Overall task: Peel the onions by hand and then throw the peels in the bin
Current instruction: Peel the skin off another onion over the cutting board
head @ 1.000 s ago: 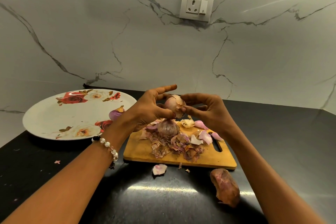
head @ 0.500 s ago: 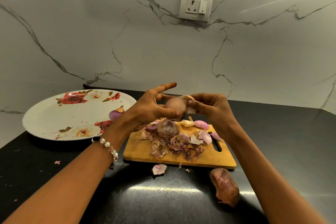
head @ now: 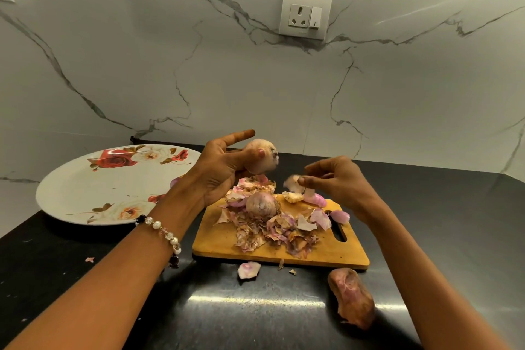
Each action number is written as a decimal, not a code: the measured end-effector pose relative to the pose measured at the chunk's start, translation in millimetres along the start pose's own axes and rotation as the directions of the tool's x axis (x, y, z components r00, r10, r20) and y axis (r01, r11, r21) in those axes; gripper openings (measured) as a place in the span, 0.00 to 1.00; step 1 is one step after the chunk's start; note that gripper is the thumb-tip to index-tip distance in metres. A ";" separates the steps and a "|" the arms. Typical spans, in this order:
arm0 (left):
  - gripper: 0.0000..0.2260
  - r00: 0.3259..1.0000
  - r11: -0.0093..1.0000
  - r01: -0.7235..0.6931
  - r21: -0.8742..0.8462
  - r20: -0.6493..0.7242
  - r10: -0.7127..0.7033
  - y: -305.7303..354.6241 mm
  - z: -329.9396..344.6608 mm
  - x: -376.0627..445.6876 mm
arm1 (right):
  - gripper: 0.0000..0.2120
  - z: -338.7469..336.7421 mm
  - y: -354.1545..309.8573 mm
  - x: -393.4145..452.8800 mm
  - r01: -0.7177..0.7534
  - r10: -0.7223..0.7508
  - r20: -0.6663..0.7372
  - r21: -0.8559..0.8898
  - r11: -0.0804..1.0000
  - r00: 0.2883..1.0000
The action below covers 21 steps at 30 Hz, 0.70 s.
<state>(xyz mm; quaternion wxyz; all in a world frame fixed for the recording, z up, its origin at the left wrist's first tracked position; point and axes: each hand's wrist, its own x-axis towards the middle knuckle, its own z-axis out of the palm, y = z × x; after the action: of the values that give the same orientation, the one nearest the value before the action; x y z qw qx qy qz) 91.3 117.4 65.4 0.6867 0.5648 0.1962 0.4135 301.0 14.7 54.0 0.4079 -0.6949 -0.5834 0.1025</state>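
Now the left hand grips a half-peeled onion above the far left end of the wooden cutting board, index finger straight. Just right, the right hand pinches a torn peel. Another onion sits among the peel pile on the board; a third onion lies near right on the black counter.

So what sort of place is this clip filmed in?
Most likely a home kitchen: a glossy black countertop against a white marble-veined wall, a wooden chopping board heaped with onion peels, and a white wall socket.
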 end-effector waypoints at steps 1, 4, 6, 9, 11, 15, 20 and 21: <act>0.26 1.000 1.000 0.011 -0.003 -0.010 -0.011 0.3 0.6 -0.4 | 0.18 1.0 -1.8 -0.4 0.034 -0.034 -0.015 -0.007 0.999 0.999; 0.25 0.999 0.999 0.044 -0.005 -0.026 -0.045 0.5 3.1 -2.1 | 0.19 3.3 -16.5 -5.3 0.245 -0.226 -0.151 0.116 0.963 0.962; 0.24 0.998 0.998 0.059 0.001 -0.038 -0.059 -0.7 3.6 -2.0 | 0.16 6.2 -23.6 -7.3 0.384 -0.359 -0.206 0.101 0.918 0.911; 0.23 0.997 0.997 0.068 0.043 -0.032 -0.067 -1.5 4.3 -1.7 | 0.14 15.2 -26.6 -8.3 0.479 -0.471 -0.207 -0.014 0.878 0.858; 0.22 0.998 0.995 0.069 0.071 -0.013 -0.068 -1.6 6.2 -2.9 | 0.16 22.3 -25.1 -7.8 0.498 -0.509 -0.200 -0.107 0.861 0.837; 0.20 0.996 0.993 0.076 0.090 0.033 -0.079 0.5 9.0 -6.1 | 0.15 26.6 -22.9 -6.8 0.489 -0.509 -0.227 -0.142 0.861 0.830; 0.18 0.992 0.993 0.098 0.068 0.073 -0.102 5.0 5.3 -5.6 | 0.13 17.8 -21.5 -5.7 0.447 -0.454 -0.267 -0.090 0.890 0.850; 0.18 0.992 0.992 0.096 0.080 0.075 -0.103 5.2 5.2 -5.7 | 0.12 16.6 -21.2 -5.6 0.438 -0.441 -0.273 -0.073 0.896 0.855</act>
<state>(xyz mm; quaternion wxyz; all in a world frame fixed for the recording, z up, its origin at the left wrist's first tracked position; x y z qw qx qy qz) 90.0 109.8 70.6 0.6915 0.5960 0.2127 0.3484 273.7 16.9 55.9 0.4963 -0.5526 -0.6626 -0.0959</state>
